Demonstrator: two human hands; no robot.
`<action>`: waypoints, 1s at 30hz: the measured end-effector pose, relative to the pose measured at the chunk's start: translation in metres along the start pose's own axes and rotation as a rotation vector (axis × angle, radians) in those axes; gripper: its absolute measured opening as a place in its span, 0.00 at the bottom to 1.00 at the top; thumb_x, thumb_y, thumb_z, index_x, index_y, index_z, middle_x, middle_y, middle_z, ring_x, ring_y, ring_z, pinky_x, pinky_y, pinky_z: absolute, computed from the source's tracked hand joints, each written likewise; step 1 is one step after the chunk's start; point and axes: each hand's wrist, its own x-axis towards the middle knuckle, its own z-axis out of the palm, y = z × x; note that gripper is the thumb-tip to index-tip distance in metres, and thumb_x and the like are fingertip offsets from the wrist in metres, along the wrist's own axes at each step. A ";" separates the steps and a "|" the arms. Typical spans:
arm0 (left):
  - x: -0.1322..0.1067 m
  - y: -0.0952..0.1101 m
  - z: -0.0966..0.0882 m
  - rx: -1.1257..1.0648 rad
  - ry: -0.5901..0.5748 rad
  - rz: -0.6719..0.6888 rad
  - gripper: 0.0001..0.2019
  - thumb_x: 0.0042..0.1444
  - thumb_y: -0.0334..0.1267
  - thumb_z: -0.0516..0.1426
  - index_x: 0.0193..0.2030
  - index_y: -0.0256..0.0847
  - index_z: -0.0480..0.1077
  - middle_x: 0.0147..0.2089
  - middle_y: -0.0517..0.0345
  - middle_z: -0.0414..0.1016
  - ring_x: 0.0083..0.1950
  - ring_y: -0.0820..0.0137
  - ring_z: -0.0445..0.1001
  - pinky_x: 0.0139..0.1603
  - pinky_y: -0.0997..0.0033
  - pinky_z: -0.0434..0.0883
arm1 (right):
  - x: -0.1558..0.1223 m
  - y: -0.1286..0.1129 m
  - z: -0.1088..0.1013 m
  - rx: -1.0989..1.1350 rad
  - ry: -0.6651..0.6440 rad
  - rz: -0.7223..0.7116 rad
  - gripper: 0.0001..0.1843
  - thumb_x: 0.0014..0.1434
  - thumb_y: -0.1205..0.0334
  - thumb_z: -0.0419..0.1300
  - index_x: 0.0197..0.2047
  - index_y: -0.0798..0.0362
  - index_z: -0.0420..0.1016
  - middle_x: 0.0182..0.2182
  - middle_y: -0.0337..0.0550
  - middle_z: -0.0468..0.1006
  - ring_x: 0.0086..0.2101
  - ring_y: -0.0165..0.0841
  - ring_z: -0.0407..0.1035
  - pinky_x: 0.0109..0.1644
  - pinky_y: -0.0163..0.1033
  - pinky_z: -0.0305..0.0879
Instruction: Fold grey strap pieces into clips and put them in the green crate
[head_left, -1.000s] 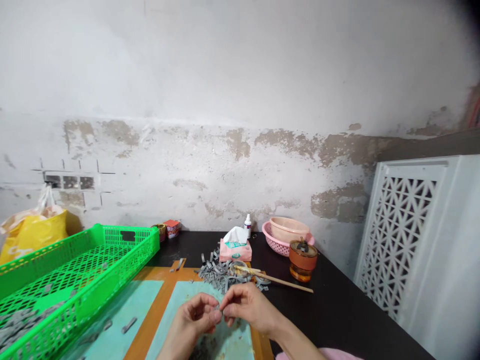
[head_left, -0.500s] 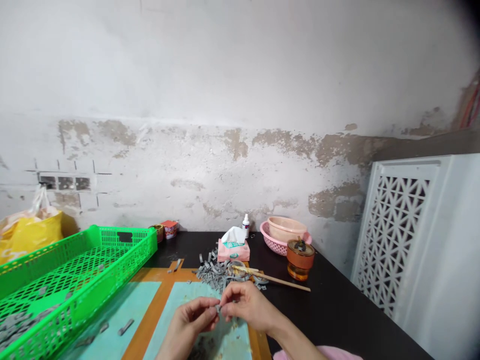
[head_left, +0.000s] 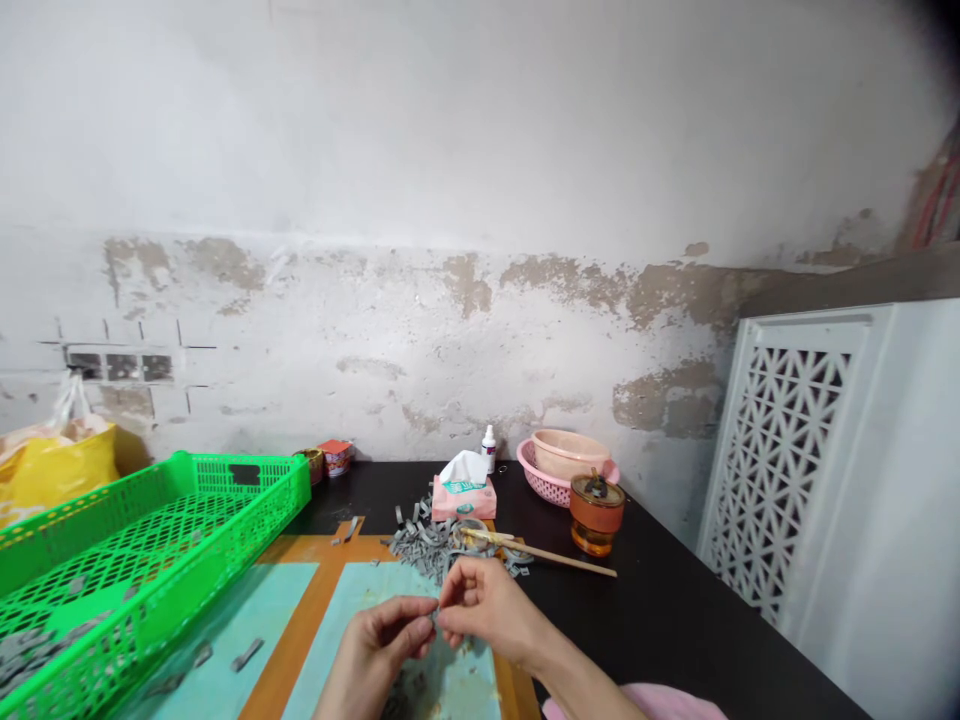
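Little changes: left hand [head_left: 386, 636] and right hand [head_left: 484, 610] still pinch one grey piece [head_left: 437, 613] (barely visible), handling seemingly unfinished.

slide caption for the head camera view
Left hand and right hand pinch a small grey piece over a blue mat near a green crate.

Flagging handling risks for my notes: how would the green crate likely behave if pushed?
The green crate looks broad and low, so it would probably slide rather than tip. Its openwork plastic walls suggest it is light for its size, perhaps slightly flexible. The loose gray pieces inside may shift.
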 end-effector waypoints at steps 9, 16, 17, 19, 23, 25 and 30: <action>0.001 -0.007 0.001 0.025 0.029 0.088 0.16 0.37 0.50 0.69 0.27 0.40 0.79 0.22 0.57 0.80 0.25 0.67 0.71 0.28 0.72 0.67 | 0.004 0.009 0.002 0.060 0.028 -0.038 0.20 0.34 0.63 0.71 0.29 0.55 0.67 0.20 0.30 0.72 0.19 0.25 0.67 0.24 0.32 0.65; 0.001 0.000 -0.006 0.064 -0.005 0.150 0.11 0.38 0.46 0.70 0.28 0.43 0.83 0.28 0.54 0.82 0.33 0.61 0.75 0.37 0.69 0.71 | -0.005 -0.007 0.001 0.204 -0.035 -0.031 0.24 0.32 0.61 0.74 0.31 0.55 0.67 0.23 0.33 0.74 0.20 0.25 0.67 0.26 0.33 0.65; 0.000 0.001 -0.006 0.065 -0.014 0.181 0.10 0.40 0.45 0.69 0.28 0.43 0.83 0.30 0.54 0.81 0.35 0.60 0.75 0.39 0.69 0.71 | -0.006 -0.009 0.001 0.230 -0.047 -0.025 0.24 0.32 0.60 0.74 0.31 0.55 0.67 0.24 0.33 0.73 0.20 0.26 0.67 0.26 0.34 0.65; -0.001 0.003 -0.006 0.055 -0.020 0.230 0.08 0.41 0.45 0.69 0.27 0.44 0.83 0.32 0.54 0.80 0.37 0.59 0.75 0.40 0.69 0.71 | -0.009 -0.012 0.002 0.278 -0.075 -0.009 0.24 0.32 0.61 0.74 0.31 0.55 0.67 0.24 0.33 0.73 0.21 0.26 0.68 0.27 0.33 0.64; -0.005 0.008 -0.004 -0.029 -0.011 0.205 0.11 0.37 0.48 0.70 0.26 0.44 0.83 0.36 0.53 0.74 0.42 0.58 0.73 0.41 0.68 0.71 | -0.012 -0.013 0.006 0.377 -0.130 0.011 0.23 0.35 0.63 0.74 0.31 0.55 0.67 0.23 0.33 0.73 0.21 0.25 0.67 0.27 0.32 0.63; -0.006 0.010 -0.003 -0.047 -0.015 0.176 0.13 0.36 0.49 0.70 0.25 0.43 0.83 0.37 0.53 0.72 0.42 0.57 0.72 0.42 0.67 0.71 | -0.013 -0.012 0.009 0.417 -0.137 0.007 0.21 0.36 0.64 0.73 0.30 0.55 0.67 0.23 0.33 0.73 0.21 0.25 0.67 0.27 0.32 0.63; -0.009 0.010 -0.001 -0.064 0.002 0.174 0.12 0.37 0.48 0.70 0.26 0.42 0.82 0.37 0.54 0.69 0.41 0.59 0.70 0.41 0.66 0.71 | -0.015 -0.011 0.018 0.509 -0.128 0.007 0.19 0.37 0.67 0.72 0.29 0.55 0.67 0.22 0.34 0.74 0.20 0.24 0.66 0.26 0.31 0.62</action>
